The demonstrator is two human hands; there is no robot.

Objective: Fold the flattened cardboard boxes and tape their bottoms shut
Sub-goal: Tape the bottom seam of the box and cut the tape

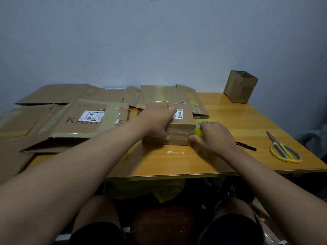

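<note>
Box [178, 127] being taped sits near the middle of the surface [230, 110], a bit back from the front edge, on its side, label facing up. The left hand [156, 121] lies over its top, fingers fairly straight and pressing down, with the thumb wrapped onto the near face. The right hand [215, 137] has its fingers curled around a yellowish tape roll [198, 129] pressed against the box's right end.

To do this bit well, I'd keep the left hand clamping so the box doesn't slide, pull the tape tight and flat along the near face, then rub it down from the middle out so no bubbles stay. Run the strip past the corner onto the next side, otherwise the flaps pop open later. The scissors [284, 149] by the right edge are handy for cutting.

What I can't work out: the tape itself is clear-ish and blurry, so where the strip starts or ends is hard to say; it looks like it runs along the near face. The seam and flaps are under the hands. The roll is mostly hidden by fingers. The stack of flat boxes [88, 119] on the left side runs out of frame, so no count. A finished box [240, 86] stands at the back right corner, its bottom not visible. A black pen [246, 146] peeks out behind the right wrist.
</note>
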